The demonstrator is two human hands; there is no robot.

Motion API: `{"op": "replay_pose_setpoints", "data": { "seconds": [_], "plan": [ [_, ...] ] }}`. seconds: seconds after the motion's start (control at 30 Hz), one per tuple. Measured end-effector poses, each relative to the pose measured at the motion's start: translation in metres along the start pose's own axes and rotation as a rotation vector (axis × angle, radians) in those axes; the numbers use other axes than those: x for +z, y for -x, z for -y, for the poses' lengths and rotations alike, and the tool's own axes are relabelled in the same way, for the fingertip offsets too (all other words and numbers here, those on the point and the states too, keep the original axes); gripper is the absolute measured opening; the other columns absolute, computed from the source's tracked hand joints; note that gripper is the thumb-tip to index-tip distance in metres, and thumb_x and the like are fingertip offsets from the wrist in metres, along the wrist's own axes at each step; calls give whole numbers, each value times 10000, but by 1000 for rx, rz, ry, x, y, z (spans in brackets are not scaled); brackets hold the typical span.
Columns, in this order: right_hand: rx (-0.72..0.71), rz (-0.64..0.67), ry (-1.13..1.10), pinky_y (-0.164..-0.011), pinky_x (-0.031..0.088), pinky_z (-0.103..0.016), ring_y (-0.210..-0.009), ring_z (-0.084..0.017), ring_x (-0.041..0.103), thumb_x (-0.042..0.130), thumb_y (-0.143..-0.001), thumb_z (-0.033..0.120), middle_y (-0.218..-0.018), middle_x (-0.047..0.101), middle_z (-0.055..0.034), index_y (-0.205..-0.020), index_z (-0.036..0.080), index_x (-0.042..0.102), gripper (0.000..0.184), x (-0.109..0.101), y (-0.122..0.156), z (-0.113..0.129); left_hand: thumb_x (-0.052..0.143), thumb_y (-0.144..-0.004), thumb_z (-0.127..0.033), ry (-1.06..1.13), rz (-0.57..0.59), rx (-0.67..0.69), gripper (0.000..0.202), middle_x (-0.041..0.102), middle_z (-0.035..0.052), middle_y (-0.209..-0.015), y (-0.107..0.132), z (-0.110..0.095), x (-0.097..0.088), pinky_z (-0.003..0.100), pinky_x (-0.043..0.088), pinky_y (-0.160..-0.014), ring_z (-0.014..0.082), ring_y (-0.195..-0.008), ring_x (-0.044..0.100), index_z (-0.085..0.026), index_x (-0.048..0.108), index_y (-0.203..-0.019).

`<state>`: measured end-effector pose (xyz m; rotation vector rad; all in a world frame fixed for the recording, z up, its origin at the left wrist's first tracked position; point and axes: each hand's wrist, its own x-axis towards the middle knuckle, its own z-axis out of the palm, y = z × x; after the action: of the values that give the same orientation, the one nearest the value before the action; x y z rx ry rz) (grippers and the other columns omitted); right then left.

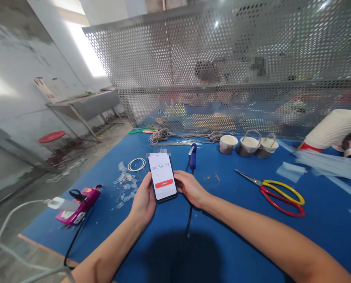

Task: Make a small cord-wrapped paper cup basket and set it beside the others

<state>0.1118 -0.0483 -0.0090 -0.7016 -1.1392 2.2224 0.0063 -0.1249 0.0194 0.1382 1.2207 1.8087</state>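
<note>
A smartphone (163,192) is held upright between both hands above the blue table, its lit screen showing a running-time readout of 00:38:27 and a red button. My left hand (144,198) grips the phone's left edge, fingers mostly hidden behind it. On the opposite edge, my right hand (191,186) is closed around the lower right side. Just beyond the right hand lies a blue glue gun (193,156), its black cord running under that wrist. A ring of white cord (136,164) and scraps of clear film (127,182) lie left of the phone.
Scissors (277,192) with yellow and red handles lie at right. Small cups with twine handles (249,146), grey cord (160,135) and stacked paper cups (331,127) stand along the back, before a perforated metal screen (175,70). A magenta power strip (85,202) sits at left.
</note>
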Motion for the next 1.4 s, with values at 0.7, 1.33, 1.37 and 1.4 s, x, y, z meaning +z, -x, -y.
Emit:
{"op": "replay_pose_setpoints", "data": {
  "seconds": [0.7,1.33,1.37,1.4],
  "plan": [
    [-134,-35,147,-821,485,-341,-893,-200,648,604,-656,180,-925,704,-16,-878,200,543,231,3,5,-16,463,-904,-259,-11,50,15,268,740,68,-981,-1,11,-5,325,523,-882,216,-951,674,-130,683,-986],
    [-118,-43,196,-756,490,-323,-805,-192,645,559,-668,219,-888,689,-30,-895,188,528,230,5,5,-18,483,-891,-254,-2,50,-25,267,741,85,-982,-3,13,-7,328,552,-825,221,-879,697,-121,681,-1011],
    [-118,-42,209,-755,492,-322,-802,-190,645,554,-675,222,-889,688,-31,-900,187,528,229,5,5,-18,483,-890,-252,-3,52,-24,266,741,85,-983,-3,13,-7,330,552,-826,223,-882,697,-121,681,-1011],
    [-119,-40,226,-754,494,-323,-796,-189,645,548,-684,226,-886,686,-32,-901,186,528,222,5,5,-18,482,-890,-250,-3,55,-23,266,741,86,-983,-2,13,-7,334,553,-826,225,-884,697,-121,681,-1010]
  ]
}}
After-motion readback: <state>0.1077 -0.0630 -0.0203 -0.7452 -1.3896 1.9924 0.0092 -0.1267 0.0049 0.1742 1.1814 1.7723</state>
